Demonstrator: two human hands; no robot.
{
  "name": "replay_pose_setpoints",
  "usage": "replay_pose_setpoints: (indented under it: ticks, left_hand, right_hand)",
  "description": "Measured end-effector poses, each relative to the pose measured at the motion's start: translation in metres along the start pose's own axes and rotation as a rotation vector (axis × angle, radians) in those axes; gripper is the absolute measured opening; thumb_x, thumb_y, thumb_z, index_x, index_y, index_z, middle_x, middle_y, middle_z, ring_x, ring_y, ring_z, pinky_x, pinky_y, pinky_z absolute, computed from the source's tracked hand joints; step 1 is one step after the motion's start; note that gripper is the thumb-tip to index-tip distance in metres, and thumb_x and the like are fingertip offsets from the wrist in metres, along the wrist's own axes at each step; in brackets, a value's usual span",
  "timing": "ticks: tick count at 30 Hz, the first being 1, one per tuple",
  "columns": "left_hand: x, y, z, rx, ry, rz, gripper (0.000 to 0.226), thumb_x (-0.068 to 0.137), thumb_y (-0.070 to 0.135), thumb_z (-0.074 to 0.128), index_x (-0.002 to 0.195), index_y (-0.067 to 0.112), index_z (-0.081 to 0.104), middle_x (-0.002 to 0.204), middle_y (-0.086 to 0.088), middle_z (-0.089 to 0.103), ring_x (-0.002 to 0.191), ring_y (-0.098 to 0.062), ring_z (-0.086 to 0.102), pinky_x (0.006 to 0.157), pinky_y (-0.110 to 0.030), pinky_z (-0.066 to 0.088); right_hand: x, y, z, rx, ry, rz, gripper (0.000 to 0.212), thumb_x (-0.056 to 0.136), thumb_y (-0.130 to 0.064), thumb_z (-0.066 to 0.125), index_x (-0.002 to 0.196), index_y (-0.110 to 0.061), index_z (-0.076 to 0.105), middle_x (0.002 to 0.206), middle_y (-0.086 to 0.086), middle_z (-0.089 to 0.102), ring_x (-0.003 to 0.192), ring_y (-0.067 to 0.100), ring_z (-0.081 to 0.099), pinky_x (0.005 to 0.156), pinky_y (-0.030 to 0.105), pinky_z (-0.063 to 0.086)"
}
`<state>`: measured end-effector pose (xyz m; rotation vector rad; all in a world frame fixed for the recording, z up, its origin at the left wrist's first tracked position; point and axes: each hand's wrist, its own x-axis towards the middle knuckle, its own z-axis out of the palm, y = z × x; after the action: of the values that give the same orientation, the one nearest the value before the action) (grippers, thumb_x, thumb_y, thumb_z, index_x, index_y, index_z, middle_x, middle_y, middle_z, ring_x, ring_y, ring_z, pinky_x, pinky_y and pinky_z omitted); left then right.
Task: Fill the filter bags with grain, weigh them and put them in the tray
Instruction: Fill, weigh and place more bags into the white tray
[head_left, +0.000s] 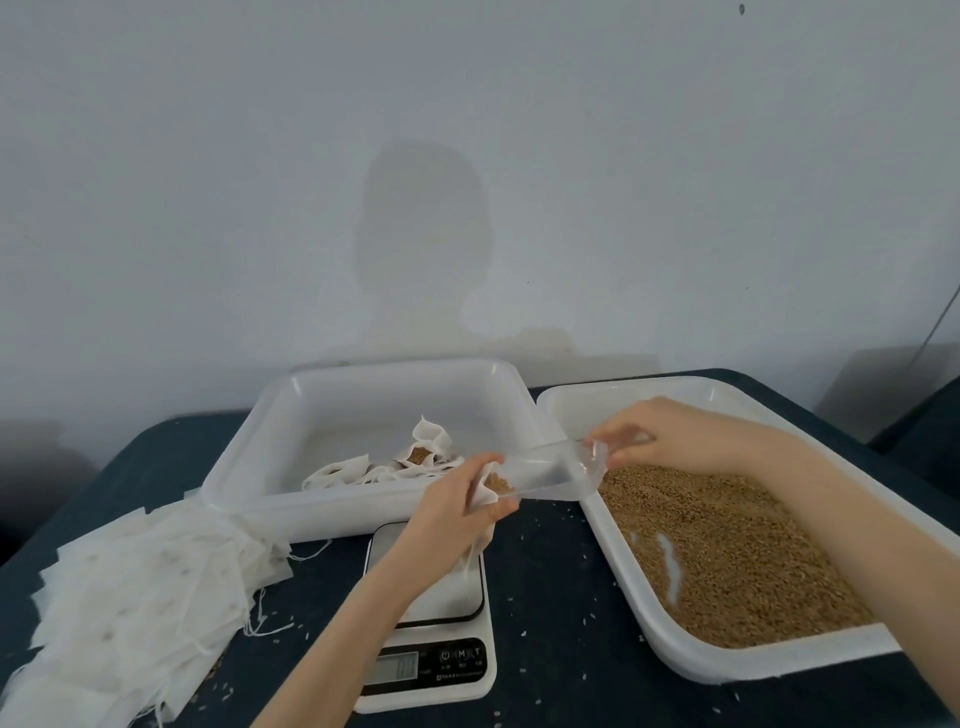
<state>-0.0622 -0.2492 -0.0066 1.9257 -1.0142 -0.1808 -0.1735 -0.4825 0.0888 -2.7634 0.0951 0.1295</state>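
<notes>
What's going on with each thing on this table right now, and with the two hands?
Left hand: grips filter bag.
Filter bag: held open, some grain inside.
Right hand: pinches scoop.
Scoop: tilted into bag.
Scale: platform bare.
Left tray: holds few filled bags.
Right tray: holds grain.
Empty bags: piled.

White trays: two, the tray of filled bags (249, 462) just left of the grain tray (769, 657)
Scales: one, the scale (431, 670), left of the grain tray
Clear scoops: one, the scoop (545, 467), at the grain tray's left rim
Hands: two, left hand (457, 514), right hand (675, 436)
Loose empty bags (135, 597): a pile, too overlapped to count, far left of the grain tray
Filled bags (384, 467): several; exact number unclear
</notes>
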Motion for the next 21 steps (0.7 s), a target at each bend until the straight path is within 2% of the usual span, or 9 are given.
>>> replay_pose_setpoints:
  ticks: [3,6,7,10,12,14,17,19,21]
  left_hand:
    - [0.001,0.000,0.001,-0.016,-0.004,-0.009,0.035,0.092,0.033,0.060,0.123,0.038,0.047,0.100,0.019,0.060,0.082,0.014,0.052,0.074,-0.002,0.037]
    - [0.003,0.002,0.002,-0.054,0.009,-0.011,0.033,0.092,0.034,0.060,0.123,0.039,0.049,0.096,0.013,0.062,0.078,0.008,0.053,0.072,-0.005,0.039]
    - [0.003,0.002,0.002,-0.066,0.013,-0.006,0.031,0.092,0.035,0.059,0.120,0.042,0.049,0.094,0.013,0.062,0.076,0.007,0.053,0.072,-0.005,0.039]
    - [0.003,0.003,0.000,-0.107,0.028,-0.024,0.029,0.093,0.035,0.058,0.118,0.046,0.048,0.100,0.022,0.059,0.090,0.010,0.052,0.076,-0.005,0.038]
    - [0.004,0.003,-0.001,-0.144,0.043,-0.036,0.029,0.093,0.033,0.057,0.120,0.043,0.050,0.102,0.025,0.057,0.095,0.009,0.052,0.080,-0.009,0.037]
    - [0.006,0.003,-0.001,-0.169,0.062,-0.030,0.028,0.094,0.030,0.057,0.121,0.039,0.053,0.102,0.025,0.057,0.095,0.009,0.052,0.080,-0.008,0.037]
    - [0.009,-0.001,-0.001,-0.199,0.107,-0.021,0.019,0.095,0.024,0.057,0.111,0.034,0.056,0.098,0.020,0.061,0.091,0.017,0.052,0.075,0.000,0.037]
    - [0.012,-0.007,-0.001,-0.226,0.145,-0.033,0.009,0.094,0.019,0.058,0.099,0.025,0.061,0.089,0.013,0.063,0.081,0.012,0.054,0.070,-0.003,0.039]
    - [0.014,-0.013,-0.002,-0.203,0.175,-0.053,0.007,0.093,0.016,0.059,0.089,0.021,0.063,0.085,0.010,0.064,0.079,0.006,0.054,0.068,-0.006,0.039]
  right_hand:
    - [0.000,0.011,0.009,0.090,0.002,0.006,0.030,0.092,-0.031,0.063,0.121,-0.039,0.061,0.112,-0.029,0.061,0.102,-0.018,0.054,0.097,0.013,0.041]
    - [-0.003,0.018,0.016,0.173,0.010,-0.001,0.029,0.091,-0.031,0.064,0.107,-0.054,0.058,0.102,-0.045,0.058,0.101,-0.024,0.052,0.083,-0.001,0.039]
    - [-0.003,0.020,0.018,0.195,0.018,-0.003,0.029,0.091,-0.031,0.064,0.105,-0.055,0.058,0.102,-0.047,0.057,0.102,-0.024,0.052,0.082,-0.002,0.038]
    - [-0.003,0.029,0.024,0.242,0.032,0.013,0.027,0.090,-0.038,0.064,0.114,-0.049,0.063,0.114,-0.039,0.059,0.109,-0.019,0.052,0.095,0.013,0.038]
    - [-0.003,0.030,0.028,0.284,0.029,0.016,0.030,0.088,-0.043,0.064,0.118,-0.045,0.064,0.118,-0.036,0.060,0.111,-0.016,0.053,0.099,0.019,0.038]
    - [-0.005,0.029,0.030,0.324,0.030,0.000,0.034,0.084,-0.047,0.064,0.118,-0.043,0.064,0.119,-0.034,0.061,0.112,-0.013,0.055,0.097,0.018,0.040]
    - [-0.012,0.033,0.031,0.378,0.083,0.012,0.038,0.080,-0.050,0.063,0.118,-0.043,0.064,0.117,-0.029,0.064,0.110,-0.009,0.058,0.095,0.017,0.042]
    - [-0.017,0.046,0.031,0.357,0.170,0.069,0.036,0.079,-0.050,0.063,0.115,-0.046,0.061,0.112,-0.028,0.066,0.104,-0.009,0.061,0.092,0.018,0.046]
    - [-0.022,0.066,0.034,0.271,0.240,0.149,0.027,0.085,-0.039,0.065,0.112,-0.040,0.060,0.108,-0.027,0.064,0.098,-0.005,0.063,0.085,0.015,0.048]
